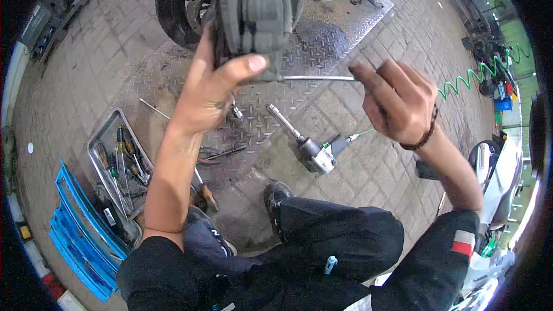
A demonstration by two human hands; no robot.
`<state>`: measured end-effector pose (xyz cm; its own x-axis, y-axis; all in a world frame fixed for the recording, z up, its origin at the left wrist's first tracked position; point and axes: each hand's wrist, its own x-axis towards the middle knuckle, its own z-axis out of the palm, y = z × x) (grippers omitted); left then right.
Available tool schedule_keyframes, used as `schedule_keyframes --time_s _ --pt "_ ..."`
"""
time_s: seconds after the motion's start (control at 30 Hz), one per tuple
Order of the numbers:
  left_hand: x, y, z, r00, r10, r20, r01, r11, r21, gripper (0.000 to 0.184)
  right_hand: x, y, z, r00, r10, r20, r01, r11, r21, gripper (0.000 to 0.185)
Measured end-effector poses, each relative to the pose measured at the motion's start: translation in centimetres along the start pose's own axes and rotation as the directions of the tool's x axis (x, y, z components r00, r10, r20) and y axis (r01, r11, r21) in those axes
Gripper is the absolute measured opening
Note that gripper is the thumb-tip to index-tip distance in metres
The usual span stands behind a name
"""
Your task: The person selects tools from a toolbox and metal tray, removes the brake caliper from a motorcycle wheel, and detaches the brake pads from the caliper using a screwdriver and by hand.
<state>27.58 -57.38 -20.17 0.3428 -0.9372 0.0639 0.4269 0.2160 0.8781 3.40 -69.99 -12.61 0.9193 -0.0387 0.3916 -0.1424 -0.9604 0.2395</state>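
My left hand (216, 89) is wrapped round a dark, grimy brake caliper (265, 14), held up close to the camera with the thumb pressed on its lower edge. A thin, shiny metal rod (317, 78) runs sideways from the caliper's lower right corner. Its other end is pinched in my right hand (400, 101), between thumb and curled fingers. Whether the rod is inside the caliper or only touches it is hidden. Behind the caliper stands a motorbike wheel (167, 8), partly covered by it.
An impact wrench (317, 156) with a long socket lies on the paving, joined to a green coiled air hose (466, 80). Left of my arm, a metal tray (92, 148) holds several screwdrivers, near a blue tool case (75, 236). A tread plate (322, 40) lies under the bike.
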Motion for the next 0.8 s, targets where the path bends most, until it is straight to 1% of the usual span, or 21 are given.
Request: schedule_keyframes --time_s 0.03,0.07,0.13,0.17,0.2,0.23,0.27,0.3,0.33,0.4,0.43,0.47,0.5,0.53,0.57,0.6,0.63,0.67,0.7,0.73,0.8 --pt "0.2 -0.1 0.2 0.997 0.07 0.041 -0.071 0.997 0.021 0.065 -0.2 -0.3 0.3 0.999 0.009 -0.05 -0.01 1.0 -0.006 0.031" --pt "0.2 -0.1 0.3 0.996 0.077 0.034 -0.078 0.997 0.02 0.065 0.0 -0.1 0.2 0.999 0.0 -0.051 -0.001 1.0 -0.006 0.031" --pt "0.2 -0.2 0.4 0.995 0.096 0.037 -0.098 0.993 0.061 0.066 0.0 0.1 0.2 0.976 0.173 0.136 -0.21 0.916 0.341 0.029" --pt "0.1 -0.4 0.3 0.996 0.085 0.037 -0.087 0.994 0.065 0.066 0.1 1.1 0.9 0.989 0.106 0.099 -0.141 0.854 0.501 0.02" --pt "0.1 -0.6 0.2 0.996 0.084 0.006 -0.084 0.993 0.085 0.064 0.5 1.6 0.6 0.988 0.116 0.101 -0.151 0.85 0.505 0.02" --pt "0.1 -0.7 0.2 0.996 0.087 -0.023 -0.084 0.991 0.103 0.063 1.3 2.1 -0.6 0.843 0.191 0.504 -0.525 0.5 0.689 0.02" --pt "0.2 -0.8 0.2 0.996 0.088 -0.016 -0.086 0.991 0.101 0.063 1.9 2.8 -1.3 0.579 0.056 0.814 -0.815 0.06 0.576 0.02" --pt "0.3 -0.7 0.2 0.995 0.096 0.001 -0.095 0.991 0.095 0.062 1.7 3.8 -0.6 0.524 -0.074 0.849 -0.841 -0.206 0.501 0.026" --pt "0.2 -0.7 0.2 0.994 0.105 0.013 -0.106 0.99 0.089 0.062 1.2 4.1 0.1 0.523 -0.075 0.849 -0.842 -0.2 0.501 0.026" --pt "0.2 -0.4 0.0 0.992 0.121 0.025 -0.123 0.987 0.103 0.061 1.0 4.1 1.4 0.449 -0.21 0.869 -0.775 -0.576 0.261 0.032" --pt "0.2 -0.2 -0.2 0.99 0.134 0.041 -0.138 0.984 0.117 0.061 0.9 3.6 1.3 0.472 -0.126 0.873 -0.786 -0.508 0.352 0.033" --pt "0.1 0.0 -0.5 0.99 0.14 0.026 -0.143 0.983 0.118 0.061 1.0 3.1 1.3 0.471 -0.138 0.871 -0.793 -0.498 0.35 0.033" --pt "0.0 0.1 -0.7 0.995 0.096 0.037 -0.097 0.994 0.04 0.059 0.9 2.7 1.5 0.764 0.086 0.639 -0.645 0.109 0.757 0.035" --pt "-0.1 0.2 -0.8 0.997 0.047 0.055 -0.045 0.998 -0.037 0.059 1.0 2.0 1.1 0.903 0.033 0.429 -0.387 0.499 0.775 0.034" --pt "-0.3 0.3 -0.8 0.998 0.042 0.05 -0.04 0.998 -0.038 0.059 1.1 1.5 0.7 0.982 -0.021 0.19 -0.095 0.809 0.58 0.032" --pt "-0.3 0.5 -0.8 0.998 0.026 0.049 -0.023 0.998 -0.06 0.059 1.2 1.7 0.5 0.982 -0.02 0.19 -0.096 0.808 0.581 0.032" --pt "-0.3 0.6 -0.7 0.999 0.01 0.05 -0.006 0.997 -0.08 0.058 1.3 2.3 0.5 0.981 -0.17 0.096 0.112 0.894 0.434 0.034" --pt "-0.2 0.6 -0.6 0.998 0.009 0.055 -0.004 0.997 -0.078 0.058 1.4 2.8 0.4 0.944 -0.329 0.033 0.311 0.916 0.252 0.036" --pt "-0.1 0.5 -0.5 0.997 0.033 0.063 -0.032 0.999 -0.032 0.057 1.8 3.3 0.1 0.917 -0.394 0.061 0.373 0.901 0.22 0.036" --pt "-0.1 0.3 -0.5 0.996 0.055 0.069 -0.056 0.998 0.013 0.057 2.1 3.4 0.1 0.918 -0.392 0.063 0.37 0.902 0.222 0.036" --pt "0.1 0.0 -0.6 0.996 0.069 0.057 -0.068 0.998 -0.013 0.056 2.5 3.4 0.0 0.923 -0.371 0.105 0.329 0.899 0.29 0.032"
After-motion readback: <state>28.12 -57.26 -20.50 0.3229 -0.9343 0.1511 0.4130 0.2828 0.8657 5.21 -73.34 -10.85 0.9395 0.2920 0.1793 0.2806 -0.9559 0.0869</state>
